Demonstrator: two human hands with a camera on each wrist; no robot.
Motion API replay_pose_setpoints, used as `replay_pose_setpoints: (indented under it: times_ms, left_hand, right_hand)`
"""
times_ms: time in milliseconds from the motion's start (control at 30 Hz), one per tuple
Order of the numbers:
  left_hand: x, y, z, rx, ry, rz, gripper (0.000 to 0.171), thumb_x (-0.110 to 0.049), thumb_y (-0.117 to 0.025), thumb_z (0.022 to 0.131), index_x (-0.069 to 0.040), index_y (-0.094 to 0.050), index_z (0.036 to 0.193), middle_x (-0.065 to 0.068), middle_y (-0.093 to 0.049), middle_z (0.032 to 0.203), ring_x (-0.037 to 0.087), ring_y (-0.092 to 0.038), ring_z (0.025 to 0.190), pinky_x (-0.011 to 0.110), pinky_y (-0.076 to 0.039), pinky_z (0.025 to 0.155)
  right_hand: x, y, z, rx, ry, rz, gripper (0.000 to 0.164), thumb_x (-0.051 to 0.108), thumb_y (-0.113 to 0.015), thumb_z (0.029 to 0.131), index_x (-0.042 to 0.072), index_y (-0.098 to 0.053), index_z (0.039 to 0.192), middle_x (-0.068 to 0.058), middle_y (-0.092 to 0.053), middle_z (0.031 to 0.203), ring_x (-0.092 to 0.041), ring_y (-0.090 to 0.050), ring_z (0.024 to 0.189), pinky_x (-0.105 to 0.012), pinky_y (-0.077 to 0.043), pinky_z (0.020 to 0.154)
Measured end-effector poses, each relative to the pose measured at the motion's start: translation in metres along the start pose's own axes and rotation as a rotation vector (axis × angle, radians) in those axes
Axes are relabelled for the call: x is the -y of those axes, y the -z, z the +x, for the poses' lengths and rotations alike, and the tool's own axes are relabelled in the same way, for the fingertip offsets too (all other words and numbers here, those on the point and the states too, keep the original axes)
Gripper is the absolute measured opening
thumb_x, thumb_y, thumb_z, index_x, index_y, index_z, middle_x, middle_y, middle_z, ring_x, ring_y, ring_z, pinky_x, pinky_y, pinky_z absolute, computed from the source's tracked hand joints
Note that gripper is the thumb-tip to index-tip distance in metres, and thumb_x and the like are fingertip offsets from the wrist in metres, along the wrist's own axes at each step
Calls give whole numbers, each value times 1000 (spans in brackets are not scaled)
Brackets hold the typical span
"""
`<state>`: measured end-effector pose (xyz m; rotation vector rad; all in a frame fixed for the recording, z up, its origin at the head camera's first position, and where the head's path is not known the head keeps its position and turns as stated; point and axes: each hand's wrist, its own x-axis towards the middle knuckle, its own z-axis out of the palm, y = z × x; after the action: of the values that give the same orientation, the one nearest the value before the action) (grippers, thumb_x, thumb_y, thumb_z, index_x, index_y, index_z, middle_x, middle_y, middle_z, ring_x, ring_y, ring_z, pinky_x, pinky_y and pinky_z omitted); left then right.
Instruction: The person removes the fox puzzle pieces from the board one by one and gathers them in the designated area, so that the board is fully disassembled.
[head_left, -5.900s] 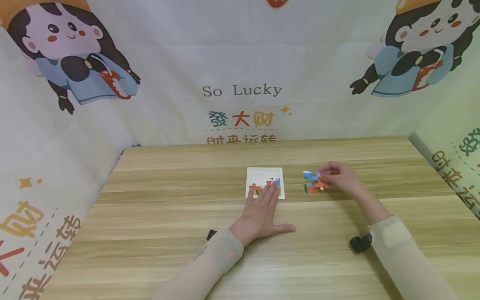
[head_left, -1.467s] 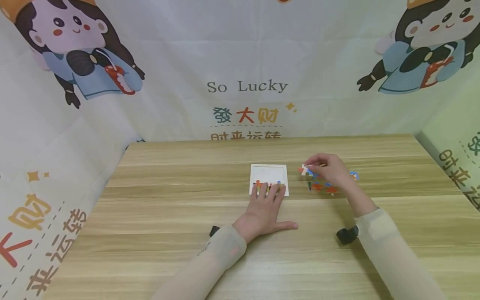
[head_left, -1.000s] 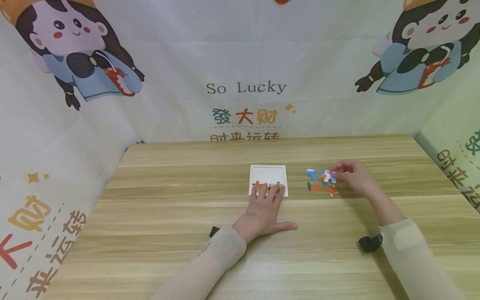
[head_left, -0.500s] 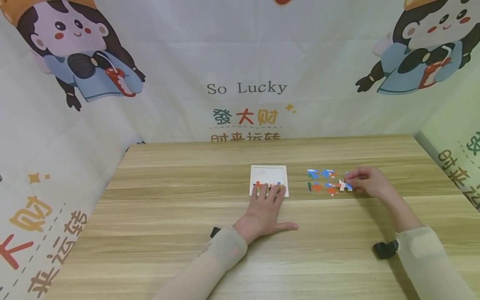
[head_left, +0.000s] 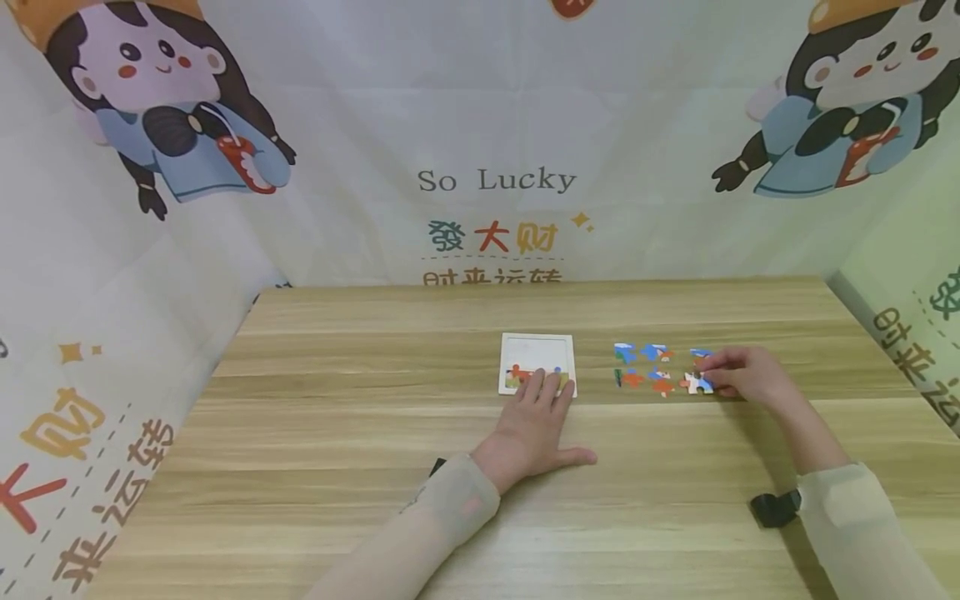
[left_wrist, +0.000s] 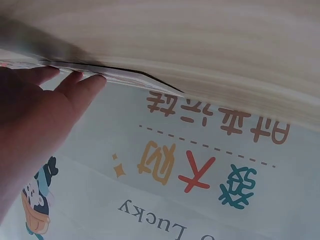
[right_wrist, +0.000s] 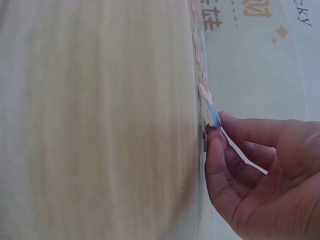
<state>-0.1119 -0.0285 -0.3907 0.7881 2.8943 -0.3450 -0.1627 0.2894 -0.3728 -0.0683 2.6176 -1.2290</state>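
My left hand (head_left: 528, 433) lies with fingers spread over the near edge of a white square puzzle tray (head_left: 534, 348), thumb out to the right on the wood. Colourful pieces (head_left: 517, 375) fill the tray's near part, partly under the fingers; its far part shows bare white. To the right, my right hand (head_left: 753, 379) pinches a white and blue jigsaw piece (head_left: 697, 383) between thumb and fingers, close over the table. In the right wrist view that piece (right_wrist: 215, 117) is tilted, its edge at the fingertips. Several loose jigsaw pieces (head_left: 632, 378) lie in two rows left of it.
Another blue piece (head_left: 701, 353) lies just behind the right hand's fingertips. The wooden table (head_left: 360, 433) ends at a printed cloth backdrop (head_left: 360, 233), which also hangs at both sides. A black wrist camera (head_left: 776, 510) sits at the right sleeve.
Since 5.9 s ago, white and blue pieces have left the tray's right side. My right hand has carried the white jigsaw piece rightward past the loose pieces and lowered it; the left hand stays.
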Motion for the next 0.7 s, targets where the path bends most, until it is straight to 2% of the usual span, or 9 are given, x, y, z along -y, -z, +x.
replay_pose_setpoints:
  times_ms: [233,400,533,700]
  left_hand:
    - [-6,1,2,9,18,-27,102,-82,-36,88,-12,-19,160,7,-17,167,24,-21,154,33,-24,126]
    - [-13,4,3,32,35,-54,102,-79,-38,90,-7,-19,159,10,-18,168,24,-19,155,31,-22,126]
    - [-18,8,3,44,47,-13,100,-78,-36,91,-5,-24,158,11,-21,167,22,-19,155,28,-22,126]
    - [-21,6,4,44,43,49,99,-79,-32,91,-5,-27,157,10,-22,166,21,-19,155,27,-21,126]
  right_hand:
    - [1,3,-2,-32,-5,-29,32,9,-56,100,-17,-58,119,-11,-73,100,2,-60,74,-19,-57,66]
    - [7,2,-1,-47,-15,-51,39,20,-58,101,-13,-59,121,-7,-72,99,0,-60,75,-19,-56,66]
    - [18,-2,1,-59,5,-69,42,28,-57,102,-9,-61,122,-8,-71,98,-1,-60,75,-20,-54,66]
    - [34,-11,6,-62,53,-114,37,29,-58,101,-3,-65,119,-4,-64,85,-8,-55,69,-25,-49,64]
